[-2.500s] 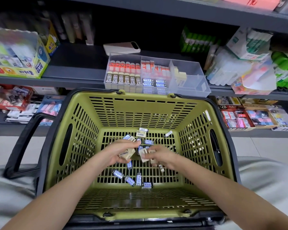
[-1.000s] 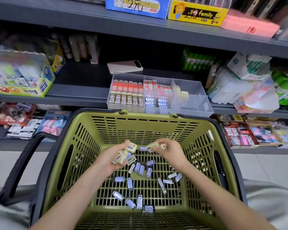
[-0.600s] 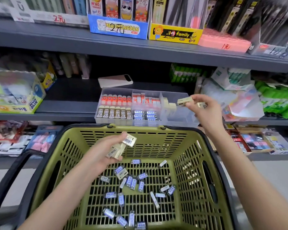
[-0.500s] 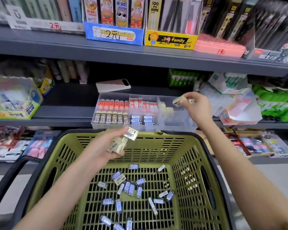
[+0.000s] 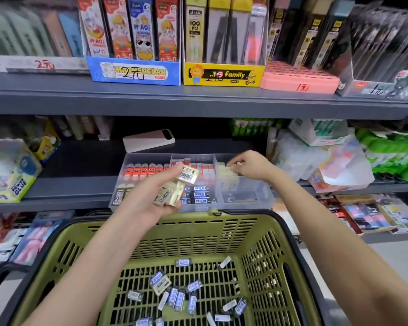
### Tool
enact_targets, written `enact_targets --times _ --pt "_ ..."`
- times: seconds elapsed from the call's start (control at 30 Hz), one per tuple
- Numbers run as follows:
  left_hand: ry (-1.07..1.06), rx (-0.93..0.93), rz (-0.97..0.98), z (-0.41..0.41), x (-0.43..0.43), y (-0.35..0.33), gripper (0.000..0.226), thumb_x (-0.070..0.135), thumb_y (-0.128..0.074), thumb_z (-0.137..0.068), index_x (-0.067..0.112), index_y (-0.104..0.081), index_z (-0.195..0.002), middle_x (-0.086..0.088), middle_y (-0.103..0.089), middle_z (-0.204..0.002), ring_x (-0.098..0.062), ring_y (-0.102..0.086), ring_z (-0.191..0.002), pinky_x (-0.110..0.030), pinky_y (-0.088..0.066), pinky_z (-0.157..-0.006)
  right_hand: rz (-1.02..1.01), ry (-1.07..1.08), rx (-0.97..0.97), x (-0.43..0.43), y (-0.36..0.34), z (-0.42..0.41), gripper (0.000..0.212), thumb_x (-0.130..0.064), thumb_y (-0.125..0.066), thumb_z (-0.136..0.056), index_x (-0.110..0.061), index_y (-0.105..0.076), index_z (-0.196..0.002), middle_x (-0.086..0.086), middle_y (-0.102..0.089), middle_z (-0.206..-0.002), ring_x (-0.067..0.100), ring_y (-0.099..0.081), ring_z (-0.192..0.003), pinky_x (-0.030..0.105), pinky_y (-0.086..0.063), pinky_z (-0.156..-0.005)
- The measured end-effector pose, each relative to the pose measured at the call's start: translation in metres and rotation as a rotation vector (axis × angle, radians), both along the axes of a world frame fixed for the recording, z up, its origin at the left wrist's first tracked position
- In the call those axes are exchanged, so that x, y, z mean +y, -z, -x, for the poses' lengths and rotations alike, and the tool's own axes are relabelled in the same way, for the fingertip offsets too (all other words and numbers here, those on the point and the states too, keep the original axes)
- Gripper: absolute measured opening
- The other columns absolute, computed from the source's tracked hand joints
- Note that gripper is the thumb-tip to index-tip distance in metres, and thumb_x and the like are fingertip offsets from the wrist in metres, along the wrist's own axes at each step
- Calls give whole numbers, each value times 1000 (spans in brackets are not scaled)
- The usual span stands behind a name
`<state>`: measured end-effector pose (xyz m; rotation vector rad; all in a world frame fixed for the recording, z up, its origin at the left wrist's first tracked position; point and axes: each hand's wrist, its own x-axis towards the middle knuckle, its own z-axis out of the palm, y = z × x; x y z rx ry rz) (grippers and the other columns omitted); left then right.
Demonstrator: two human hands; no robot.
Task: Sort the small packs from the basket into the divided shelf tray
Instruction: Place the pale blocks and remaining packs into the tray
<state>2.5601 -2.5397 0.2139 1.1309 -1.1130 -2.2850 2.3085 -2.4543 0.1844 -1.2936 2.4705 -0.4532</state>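
A green basket (image 5: 198,231) sits low in front of me with several small blue-and-white packs (image 5: 174,295) loose on its floor. On the middle shelf stands a clear divided tray (image 5: 247,198) holding rows of orange, dark and cream packs. My left hand (image 5: 151,196) hovers in front of the tray and grips a bunch of cream packs (image 5: 174,188) with barcodes. My right hand (image 5: 250,167) reaches over the tray's right compartment and pinches a small cream pack (image 5: 238,163) just above the cream packs stacked there.
A pale phone-like slab (image 5: 149,140) lies behind the tray. A glue box (image 5: 7,177) stands at the left, plastic bags (image 5: 327,161) at the right. The upper shelf (image 5: 198,100) overhangs with display boxes. The basket's black handle (image 5: 0,274) sticks out left.
Both hands rose out of the basket with cream packs. The right hand moved onward to the tray's right compartment and lowered there; the left hand lifted to the tray's front.
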Motion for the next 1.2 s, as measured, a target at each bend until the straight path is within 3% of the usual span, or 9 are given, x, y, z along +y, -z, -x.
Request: enact_targets --times 0.13,0.23,0.3,0.37,0.5,0.7,0.87,1.03,1.2 --pt "28 2 -11 6 -3 3 30 34 -84 -47 14 -77 -68 -8 -68 -77 -23 -57 -72 -25 -47 -43 207 119 6 5 -4 2 31 -21 -58 -90 -14 -61 -121 6 -64 -111 20 -60 -97 16 -43 -76" --pt "21 -3 -29 9 -6 5 30 33 -84 -47 13 -77 -67 -8 -68 -73 -23 -58 -68 -25 -47 -42 493 269 -607 10 -8 -4 28 -10 -49 -95 -4 -52 -122 2 -51 -78 10 -49 -58 16 -40 -51" --pt "9 -5 -41 10 -6 4 37 32 -83 -49 11 -74 -77 -9 -68 -74 -23 -58 -66 -25 -47 -42 628 355 -1063 13 -14 -7 26 2 -35 -96 -2 -47 -120 7 -48 -74 14 -50 -58 22 -44 -47" --pt "15 1 -46 11 -6 4 39 32 -82 -51 10 -72 -81 -9 -68 -73 -22 -58 -64 -24 -47 -42 673 406 -1188 15 -16 -5 32 9 -31 -94 -1 -47 -119 12 -49 -85 22 -53 -71 29 -52 -54" --pt "16 4 -48 12 -6 3 41 32 -81 -52 8 -71 -84 -8 -70 -70 -21 -60 -63 -24 -47 -41 540 359 -467 18 -7 -1 36 6 -57 -86 1 -55 -122 18 -63 -110 24 -60 -92 38 -52 -86" --pt "20 13 -51 12 -5 5 41 31 -82 -50 8 -72 -83 -9 -69 -74 -22 -59 -68 -25 -46 -40 395 293 169 10 5 -4 23 -17 -67 -82 -22 -71 -104 5 -67 -107 26 -54 -105 29 -39 -87" --pt "18 5 -53 12 -6 6 43 30 -82 -52 8 -71 -87 -9 -68 -76 -23 -58 -71 -25 -46 -40 443 247 312 -2 5 -11 18 -14 -65 -79 -22 -75 -92 7 -65 -94 28 -54 -94 24 -30 -71" --pt "14 6 -61 13 -6 5 47 30 -83 -52 7 -70 -90 -9 -68 -76 -23 -59 -70 -25 -46 -40 282 197 483 -4 9 -10 16 -13 -57 -77 -15 -72 -84 9 -67 -87 29 -54 -89 31 -33 -87" --pt "8 5 -66 13 -6 5 49 30 -83 -51 7 -70 -93 -9 -70 -75 -23 -60 -70 -25 -46 -40 278 179 266 -4 17 -15 20 -20 -57 -86 -22 -74 -95 2 -73 -100 26 -63 -94 28 -40 -92"
